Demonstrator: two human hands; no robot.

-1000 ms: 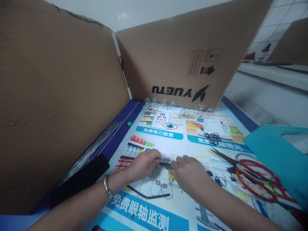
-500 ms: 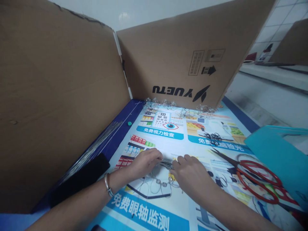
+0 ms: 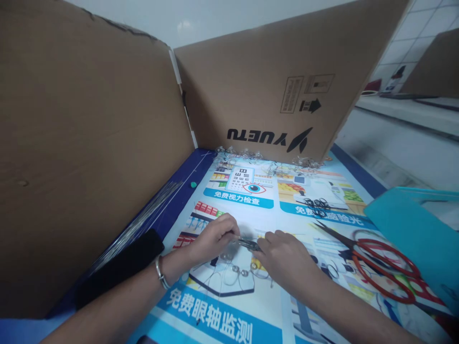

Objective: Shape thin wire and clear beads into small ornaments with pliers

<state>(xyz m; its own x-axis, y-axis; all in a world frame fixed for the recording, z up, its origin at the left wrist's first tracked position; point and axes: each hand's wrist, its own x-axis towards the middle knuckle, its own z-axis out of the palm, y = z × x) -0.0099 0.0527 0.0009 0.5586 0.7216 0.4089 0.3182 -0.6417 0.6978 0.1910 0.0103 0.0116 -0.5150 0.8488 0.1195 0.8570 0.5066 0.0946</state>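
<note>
My right hand (image 3: pixel 285 255) is closed around a small pair of metal pliers (image 3: pixel 250 244), whose jaws point left. My left hand (image 3: pixel 217 238) is pinched at the tips of the pliers, on what looks like thin wire; the exact piece between the fingertips is too small to make out. Below both hands hang or lie loops of thin wire with clear round beads (image 3: pixel 240 272), over the printed sheet. Whether the loops touch the sheet I cannot tell.
Red-handled scissors (image 3: pixel 383 267) lie on the right beside a turquoise folder-like piece (image 3: pixel 412 215). Black wire rings (image 3: pixel 317 205) sit further back. Clear beaded wire pieces (image 3: pixel 247 154) line the cardboard wall (image 3: pixel 258 91). Straight wires (image 3: pixel 143 208) and a black object (image 3: pixel 122 263) are at left.
My left hand has shifted slightly up and left. The plier jaws look closer together than before. My right hand has hardly moved.
</note>
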